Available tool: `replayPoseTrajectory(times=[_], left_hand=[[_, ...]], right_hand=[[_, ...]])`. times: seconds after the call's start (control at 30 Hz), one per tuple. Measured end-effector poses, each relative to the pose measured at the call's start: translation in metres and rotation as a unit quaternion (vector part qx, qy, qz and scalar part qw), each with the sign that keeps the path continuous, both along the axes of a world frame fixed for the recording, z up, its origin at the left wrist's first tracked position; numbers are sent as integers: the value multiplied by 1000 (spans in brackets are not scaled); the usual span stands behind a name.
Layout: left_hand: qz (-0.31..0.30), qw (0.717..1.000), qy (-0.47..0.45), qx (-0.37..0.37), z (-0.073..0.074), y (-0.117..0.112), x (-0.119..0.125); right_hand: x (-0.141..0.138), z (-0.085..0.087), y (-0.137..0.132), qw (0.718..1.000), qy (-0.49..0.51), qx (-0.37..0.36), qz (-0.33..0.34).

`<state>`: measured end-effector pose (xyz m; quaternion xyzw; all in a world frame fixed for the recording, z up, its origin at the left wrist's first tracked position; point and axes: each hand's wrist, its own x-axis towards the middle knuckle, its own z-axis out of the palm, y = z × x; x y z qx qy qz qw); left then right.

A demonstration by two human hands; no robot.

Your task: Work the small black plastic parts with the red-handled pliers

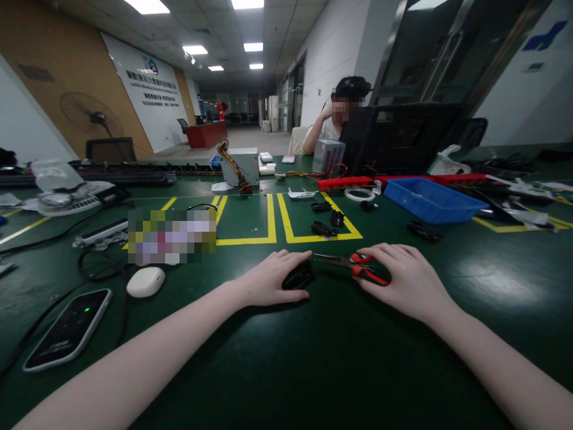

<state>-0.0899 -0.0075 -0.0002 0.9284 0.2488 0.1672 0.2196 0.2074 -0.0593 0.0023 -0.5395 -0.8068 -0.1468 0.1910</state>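
Note:
My left hand (274, 278) is curled around a small black part (299, 276) on the green tabletop, thumb on the near side and fingers on the far side. What kind of part it is, I cannot make out. A pair of needle-nose pliers (342, 261) with red and black handles is in my right hand (405, 278). Their jaws point left and the tip is close to my left fingertips. Just beyond, several black parts (324, 229) lie inside a yellow-taped rectangle, and another black part (423, 231) lies to the right.
A blue tray (434, 200) stands at back right, before red strips (344, 183). A metal power supply box (242, 167) with coloured wires stands at the back. On the left are a phone-like device (67, 329), a white case (145, 282) and black cables. A person (329, 128) sits opposite.

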Motion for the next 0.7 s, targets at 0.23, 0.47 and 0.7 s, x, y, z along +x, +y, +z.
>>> replayPoseTrajectory(times=[0.23, 0.47, 0.7], left_hand=[[-16, 996, -75, -39, -2, -1, -4], [-19, 996, -68, -52, -3, -4, -5], [-16, 996, -82, -23, -11, -11, 6]], right_hand=[[6, -10, 7, 997, -8, -64, -33], [-6, 4, 3, 997, -1, -30, 69], [-56, 0, 0, 973, -43, -25, 224]])
